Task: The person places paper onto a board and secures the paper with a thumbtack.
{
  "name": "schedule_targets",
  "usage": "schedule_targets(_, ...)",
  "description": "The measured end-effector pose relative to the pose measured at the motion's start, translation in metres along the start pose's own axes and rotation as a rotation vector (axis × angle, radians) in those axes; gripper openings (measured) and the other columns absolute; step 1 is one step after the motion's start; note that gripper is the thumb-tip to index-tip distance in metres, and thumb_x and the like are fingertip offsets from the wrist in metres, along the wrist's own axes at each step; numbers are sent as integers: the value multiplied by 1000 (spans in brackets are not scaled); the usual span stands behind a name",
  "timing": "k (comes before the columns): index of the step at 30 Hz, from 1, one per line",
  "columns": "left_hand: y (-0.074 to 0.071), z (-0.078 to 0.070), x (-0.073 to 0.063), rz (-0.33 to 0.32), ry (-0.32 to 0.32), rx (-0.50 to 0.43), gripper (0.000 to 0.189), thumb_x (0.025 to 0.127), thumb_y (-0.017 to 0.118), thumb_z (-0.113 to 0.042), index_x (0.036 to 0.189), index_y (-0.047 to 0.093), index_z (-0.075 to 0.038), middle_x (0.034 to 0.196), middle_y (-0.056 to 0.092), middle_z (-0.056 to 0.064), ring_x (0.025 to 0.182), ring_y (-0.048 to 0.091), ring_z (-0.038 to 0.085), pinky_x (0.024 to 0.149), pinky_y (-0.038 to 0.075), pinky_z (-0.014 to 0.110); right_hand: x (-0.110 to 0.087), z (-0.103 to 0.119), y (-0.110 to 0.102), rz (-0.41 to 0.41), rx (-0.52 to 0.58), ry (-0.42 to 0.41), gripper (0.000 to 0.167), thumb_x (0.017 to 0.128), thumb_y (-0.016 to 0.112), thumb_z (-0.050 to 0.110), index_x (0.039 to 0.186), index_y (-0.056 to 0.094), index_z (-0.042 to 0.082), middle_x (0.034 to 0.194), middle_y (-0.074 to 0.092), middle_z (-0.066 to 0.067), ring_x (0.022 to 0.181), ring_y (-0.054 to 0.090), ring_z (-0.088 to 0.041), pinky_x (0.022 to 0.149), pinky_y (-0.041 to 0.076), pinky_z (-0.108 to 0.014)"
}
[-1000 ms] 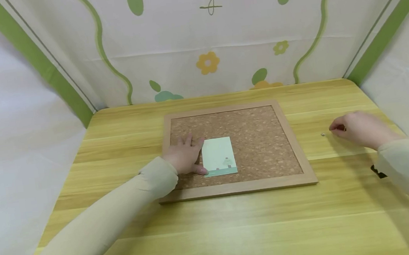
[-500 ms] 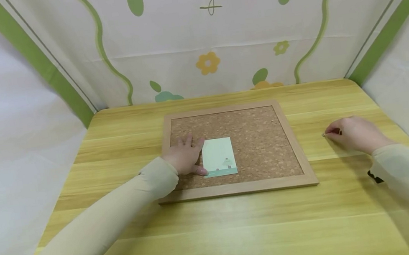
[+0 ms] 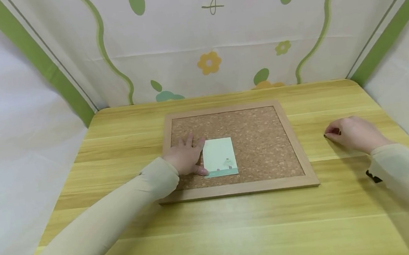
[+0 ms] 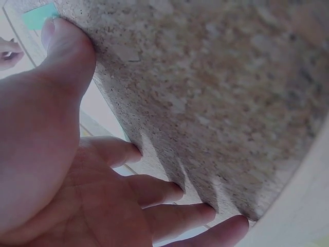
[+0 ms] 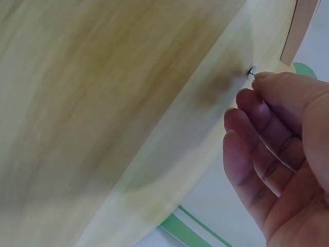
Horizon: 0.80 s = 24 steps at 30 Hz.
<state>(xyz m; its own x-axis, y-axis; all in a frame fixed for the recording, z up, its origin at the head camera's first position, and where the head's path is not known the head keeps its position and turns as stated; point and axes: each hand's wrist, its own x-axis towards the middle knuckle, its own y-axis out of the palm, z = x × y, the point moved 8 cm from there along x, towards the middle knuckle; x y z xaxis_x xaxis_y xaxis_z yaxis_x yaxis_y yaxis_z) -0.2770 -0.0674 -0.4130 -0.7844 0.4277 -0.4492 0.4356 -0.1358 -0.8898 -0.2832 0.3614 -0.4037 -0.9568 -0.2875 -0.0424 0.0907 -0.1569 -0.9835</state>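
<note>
My left hand (image 3: 184, 157) lies spread on the cork board (image 3: 259, 142), a wood-framed one flat on the table. Its thumb and index finger touch the left edge of a pale green note card (image 3: 219, 153) with a teal strip along the bottom. In the left wrist view the thumb tip rests at the teal corner of the card (image 4: 38, 18). To the right of the board, my right hand (image 3: 354, 132) pinches a small thumbtack (image 5: 251, 72) at its fingertips, close over the table. The other fingers (image 5: 241, 154) of that hand are loosely bent.
The wooden table (image 3: 217, 235) extends around the board. Behind it hangs a white cloth (image 3: 163, 31) printed with flowers and leaves, and white cloth sides stand left and right. A small black object (image 3: 374, 176) shows beside the right sleeve.
My right hand has moved slightly left to the thumbtack, which lay apart on the table before, and its fingertips have closed on it. The left hand and the card have stayed put.
</note>
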Motion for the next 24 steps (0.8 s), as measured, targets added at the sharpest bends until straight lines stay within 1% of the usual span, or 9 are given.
schedule_targets(7, -1, -1, 0, -2, 1, 19, 109, 82, 61, -63, 161, 2, -17, 161, -2, 27, 143, 10, 55, 102, 40, 55, 0, 2, -3, -16, 9, 3, 12, 93, 68, 15, 97, 75, 5, 89, 72, -9, 80, 67, -28, 74, 50, -53)
schedule_targets(10, -2, -1, -2, -2, -1, 11, 109, 82, 62, -63, 161, 2, -17, 161, -2, 27, 143, 9, 54, 99, 42, 54, 0, 10, -11, -57, 23, -21, 11, 93, 68, 13, 95, 74, 4, 86, 72, -8, 76, 66, -24, 72, 51, -51)
schedule_targets(14, -2, -1, -3, -1, -4, 3, 108, 83, 61, -62, 161, 2, -17, 161, -2, 27, 143, 9, 54, 96, 45, 53, 0, 30, -25, -113, 16, -76, 9, 92, 69, 11, 93, 74, 3, 82, 72, -4, 71, 64, -17, 68, 53, -45)
schedule_targets(17, -2, -1, -3, 0, -1, 5, 108, 83, 61, -62, 161, 2, -16, 161, -2, 27, 143, 9, 55, 96, 45, 53, 2, 49, -33, -128, 22, -103, 7, 92, 69, 10, 93, 74, 4, 81, 70, -1, 68, 61, -13, 65, 52, -41)
schedule_targets(24, -2, -4, -5, 7, 17, 9, 107, 84, 60, -62, 161, 2, -15, 161, -1, 28, 142, 9, 56, 100, 42, 55, 6, 96, -44, -158, 51, -189, 4, 91, 70, 7, 92, 74, 5, 79, 69, 2, 70, 62, -12, 65, 52, -39)
